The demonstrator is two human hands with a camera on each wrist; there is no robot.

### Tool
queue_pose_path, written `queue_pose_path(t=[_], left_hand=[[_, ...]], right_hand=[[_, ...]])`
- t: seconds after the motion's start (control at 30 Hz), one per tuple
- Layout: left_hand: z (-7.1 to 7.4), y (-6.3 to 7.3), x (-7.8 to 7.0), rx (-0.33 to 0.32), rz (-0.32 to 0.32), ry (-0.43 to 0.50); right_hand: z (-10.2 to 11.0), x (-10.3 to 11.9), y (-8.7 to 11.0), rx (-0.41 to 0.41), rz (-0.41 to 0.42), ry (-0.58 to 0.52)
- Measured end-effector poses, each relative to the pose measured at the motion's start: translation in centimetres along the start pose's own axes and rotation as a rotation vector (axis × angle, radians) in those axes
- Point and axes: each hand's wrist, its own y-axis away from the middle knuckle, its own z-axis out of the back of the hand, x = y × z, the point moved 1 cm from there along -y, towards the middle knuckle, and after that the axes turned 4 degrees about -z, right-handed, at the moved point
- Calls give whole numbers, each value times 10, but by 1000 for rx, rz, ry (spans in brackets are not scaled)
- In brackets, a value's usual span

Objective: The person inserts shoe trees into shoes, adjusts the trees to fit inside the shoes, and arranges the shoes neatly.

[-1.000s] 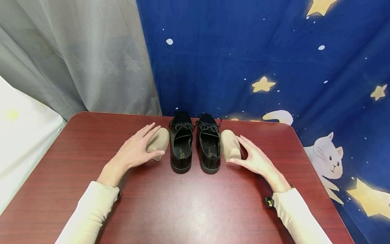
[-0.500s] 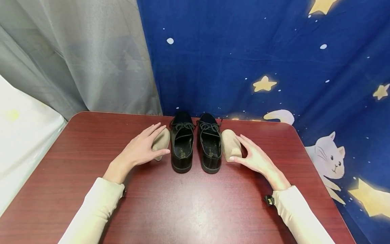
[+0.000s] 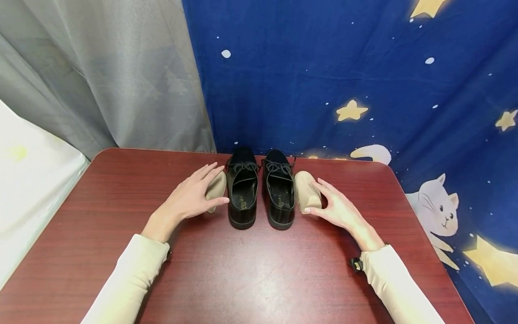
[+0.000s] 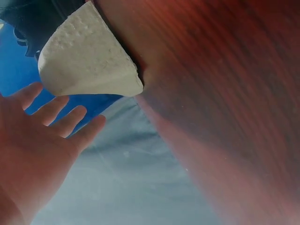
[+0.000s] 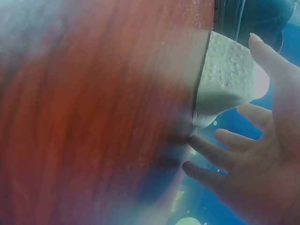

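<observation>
I hold my left grip (image 3: 188, 196) and right grip (image 3: 339, 209) wide beside the pitted, round-ended left beige block (image 3: 217, 189) and right beige block (image 3: 305, 191), which flank two laced black shoes (image 3: 280, 209) on the table (image 3: 226, 274).

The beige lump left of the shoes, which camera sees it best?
The left wrist view: the beige lump looks big there, nearly whole and uncovered, bumps showing. In the head view, the left grip hides part of it. The right wrist view shows the other beige lump instead.
</observation>
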Motion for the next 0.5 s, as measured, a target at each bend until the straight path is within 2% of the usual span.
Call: queue_pose_path(t=[0.27, 0.5], left_hand=[[-2, -4, -1, -8, -23, -7], [-2, -8, -6, -4, -17, 20]], right_hand=[[0, 1, 1, -1, -7, -1], [1, -1, 0, -10, 7, 3]])
